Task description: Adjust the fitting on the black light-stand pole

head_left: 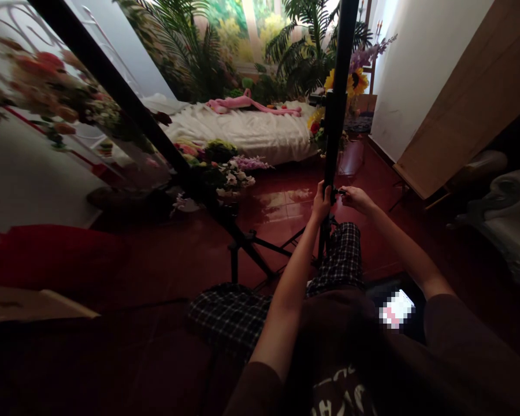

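Left grip [321,202]: we wrap black tubular pole [336,115] | Right grip [357,198]: we pinch small black knob [341,192] | Pole upright; tightening left: unclear

Both arms reach forward from the person's torso, bare below short dark sleeves [264,378], and the two hands are near each other at almost the same height. The left forearm [291,289] extends away with a slight slant to the right, and the left hand [322,202] is curled in a grip, thumb and fingers pointing upward. The right forearm [401,242] angles inward to the left; the right hand [356,198] faces its partner, its fingertips drawn together in a pinch.
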Available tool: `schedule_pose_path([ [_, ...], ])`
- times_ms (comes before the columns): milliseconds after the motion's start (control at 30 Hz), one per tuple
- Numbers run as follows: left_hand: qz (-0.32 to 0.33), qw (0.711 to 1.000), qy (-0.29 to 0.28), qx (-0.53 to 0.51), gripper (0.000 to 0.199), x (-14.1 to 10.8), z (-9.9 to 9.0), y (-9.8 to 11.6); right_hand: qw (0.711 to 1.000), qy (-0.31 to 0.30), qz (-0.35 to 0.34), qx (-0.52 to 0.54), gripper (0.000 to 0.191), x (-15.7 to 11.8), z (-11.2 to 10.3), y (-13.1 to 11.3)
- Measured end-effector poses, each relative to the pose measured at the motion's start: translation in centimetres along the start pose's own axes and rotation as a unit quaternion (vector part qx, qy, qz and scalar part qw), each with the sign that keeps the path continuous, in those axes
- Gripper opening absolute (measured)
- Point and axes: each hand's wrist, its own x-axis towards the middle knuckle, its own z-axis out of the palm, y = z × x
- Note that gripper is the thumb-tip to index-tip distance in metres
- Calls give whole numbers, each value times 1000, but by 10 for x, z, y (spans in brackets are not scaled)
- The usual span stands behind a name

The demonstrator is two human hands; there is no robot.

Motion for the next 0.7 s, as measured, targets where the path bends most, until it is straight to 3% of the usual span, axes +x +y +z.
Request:
schedule_pose_path([
  [100,0,1000,-8,-13,49,-1,0,1,999,31,-1,-42,27,-11,1,-3],
  [333,-12,1000,-3,-15,43,-1,0,3,976,58,-84,-194,47,-19,3,-5],
  [567,11,1000,7,-6,46,-1,0,-2,989,39,102,-98,54,-5,19,-17],
  [700,18,1000,15,-2,47,-2,0,-2,987,42,81,-132,52,-8,19,-14],
])
